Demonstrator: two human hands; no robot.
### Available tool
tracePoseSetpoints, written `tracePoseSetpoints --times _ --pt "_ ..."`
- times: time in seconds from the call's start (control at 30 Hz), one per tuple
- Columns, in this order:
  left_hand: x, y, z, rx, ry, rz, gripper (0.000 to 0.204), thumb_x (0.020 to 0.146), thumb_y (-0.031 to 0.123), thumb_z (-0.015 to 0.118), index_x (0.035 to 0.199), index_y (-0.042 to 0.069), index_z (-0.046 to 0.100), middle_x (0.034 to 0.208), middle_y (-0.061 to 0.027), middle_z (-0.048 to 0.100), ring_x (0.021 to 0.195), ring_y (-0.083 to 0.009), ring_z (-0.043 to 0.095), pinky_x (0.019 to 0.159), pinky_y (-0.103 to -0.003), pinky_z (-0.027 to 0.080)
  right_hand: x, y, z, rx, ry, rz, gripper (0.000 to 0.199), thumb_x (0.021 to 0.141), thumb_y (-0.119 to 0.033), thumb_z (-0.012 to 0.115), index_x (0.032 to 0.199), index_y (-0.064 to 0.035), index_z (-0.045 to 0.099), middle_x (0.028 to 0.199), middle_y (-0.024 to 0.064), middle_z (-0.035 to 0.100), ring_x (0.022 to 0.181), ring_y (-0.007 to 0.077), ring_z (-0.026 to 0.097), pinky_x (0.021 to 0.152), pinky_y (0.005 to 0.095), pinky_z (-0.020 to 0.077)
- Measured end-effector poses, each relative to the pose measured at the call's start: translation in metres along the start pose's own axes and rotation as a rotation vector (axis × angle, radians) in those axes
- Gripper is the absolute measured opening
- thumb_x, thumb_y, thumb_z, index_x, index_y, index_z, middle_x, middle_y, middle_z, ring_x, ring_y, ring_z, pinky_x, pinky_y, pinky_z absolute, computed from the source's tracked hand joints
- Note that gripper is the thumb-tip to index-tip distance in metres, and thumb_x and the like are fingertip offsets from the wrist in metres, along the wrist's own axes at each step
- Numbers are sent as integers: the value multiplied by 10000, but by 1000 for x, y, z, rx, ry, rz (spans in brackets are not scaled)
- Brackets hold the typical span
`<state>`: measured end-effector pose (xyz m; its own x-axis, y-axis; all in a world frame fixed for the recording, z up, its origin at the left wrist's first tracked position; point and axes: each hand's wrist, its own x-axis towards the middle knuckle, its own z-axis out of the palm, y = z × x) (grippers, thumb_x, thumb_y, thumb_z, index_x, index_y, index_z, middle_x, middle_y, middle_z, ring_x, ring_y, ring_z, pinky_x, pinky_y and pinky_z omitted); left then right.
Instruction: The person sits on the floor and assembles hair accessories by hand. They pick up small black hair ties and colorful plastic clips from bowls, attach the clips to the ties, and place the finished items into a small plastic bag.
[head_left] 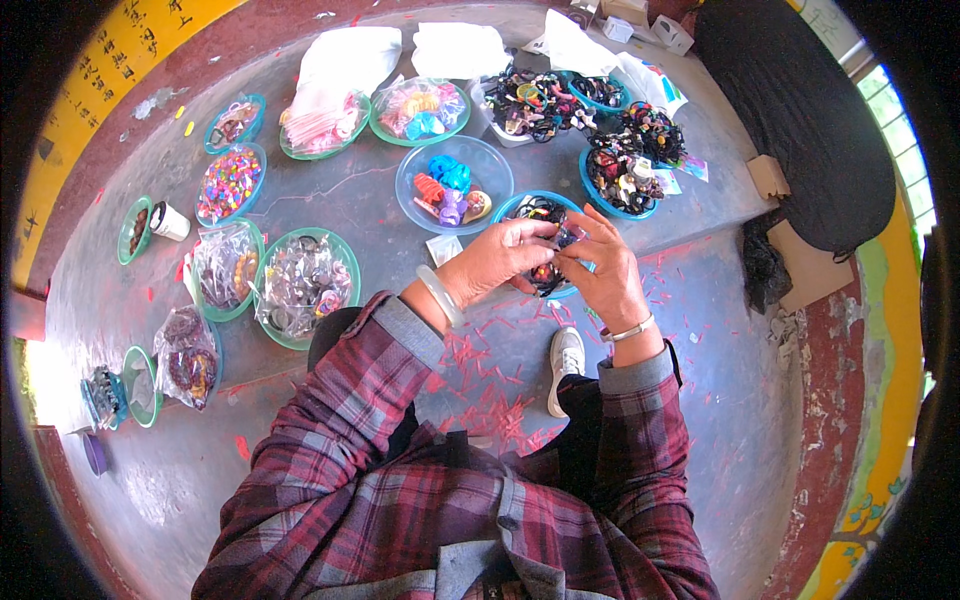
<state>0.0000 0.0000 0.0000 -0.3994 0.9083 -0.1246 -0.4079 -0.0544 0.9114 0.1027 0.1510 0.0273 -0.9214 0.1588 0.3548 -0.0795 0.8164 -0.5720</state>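
In front of me, my left hand [495, 262] and my right hand [606, 268] come together with bent fingers. Between their fingertips is a small, dark purplish, shiny piece [569, 236]; its exact kind is too small to make out. Both hands are over a blue bowl [503, 207] of black hair ties [538, 210] with coloured bits, and they cover part of it. Just beyond stands a clear bluish basin [415, 205] with blue, orange and purple hair claws [450, 175]. Beside my left hand lies a small white card or packet [444, 249].
Bowls of black hair ties [622, 178] stand at the far right. To the left are a bowl of colourful beads [228, 183], a green bowl of bagged items [352, 262] and a white cup [170, 221]. Red scraps [505, 425] litter the floor near my shoe [566, 355].
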Motion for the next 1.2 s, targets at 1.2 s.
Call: tracePoseSetpoints --times 1.2 --pt "0 5 0 76 67 -141 218 745 159 670 924 44 623 828 4 625 677 -55 550 489 -183 393 2 -3 -10 518 208 309 378 674 65 660 979 -57 474 691 5 589 659 62 543 594 202 423"
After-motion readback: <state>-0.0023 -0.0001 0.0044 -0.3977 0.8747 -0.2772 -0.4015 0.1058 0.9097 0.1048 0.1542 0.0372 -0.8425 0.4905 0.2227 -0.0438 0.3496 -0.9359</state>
